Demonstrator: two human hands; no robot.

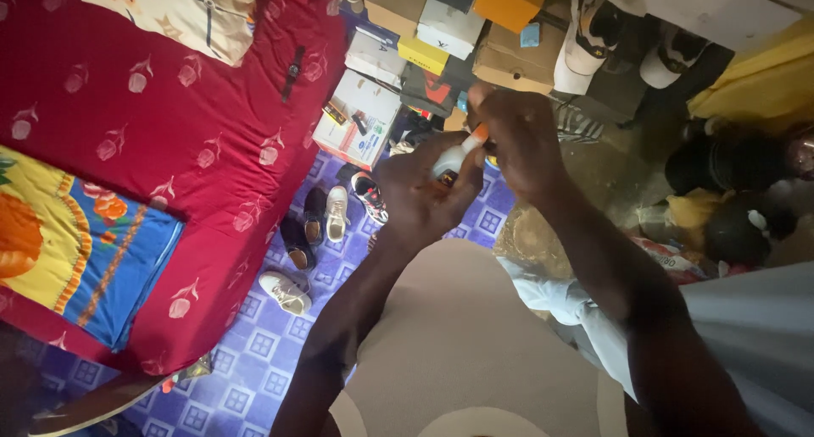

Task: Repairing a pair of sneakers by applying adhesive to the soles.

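Stacked shoeboxes (441,38) beside red bed (170,132)

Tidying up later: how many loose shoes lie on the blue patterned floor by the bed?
4: white shoe nearest the bed edge, dark shoe, white shoe, and patterned sneaker under the left hand. More may be hidden.

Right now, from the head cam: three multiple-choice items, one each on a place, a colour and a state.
1. Where do the loose shoes lie?
A on the red bedspread
B on the purple tiled floor beside the bed
C on the stacked boxes

2. What colour is the cap of the small white bottle?
A orange
B green
C black

3. What is the right hand doing?
A hanging free
B resting on the bed
C pinching the bottle's cap while the left hand grips the bottle

Key: B, shoes sit on the floor; A, an orange tip shows; C, fingers close at the cap.
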